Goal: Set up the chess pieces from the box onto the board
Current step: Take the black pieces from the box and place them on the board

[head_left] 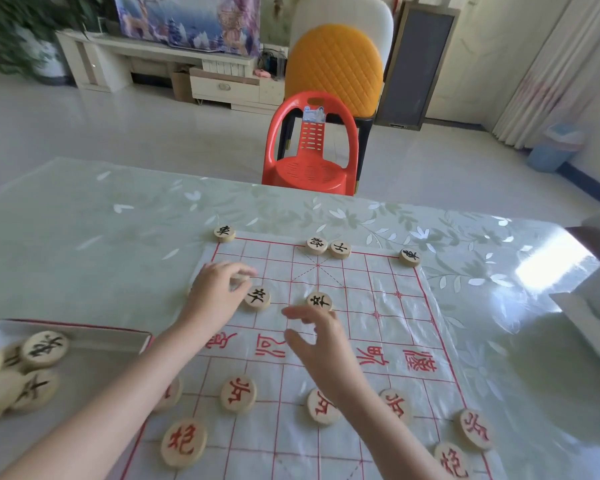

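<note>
Curled fingers of the left hand (219, 292) meet the board (378, 289) left of centre, just past the box (84, 336) of pieces (44, 349) at lower left; blur hides any pinch. Right hand (321, 341), centre, hovers spread open just below a black piece (319, 301).

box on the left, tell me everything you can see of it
The box is a shallow open tray, pale inside with a red rim, seemingly card. It lies flat on the table, left of the board, cut off by the frame. Several round wooden pieces with black characters lie heaped inside. The left hand and right hand do not touch it.
</note>
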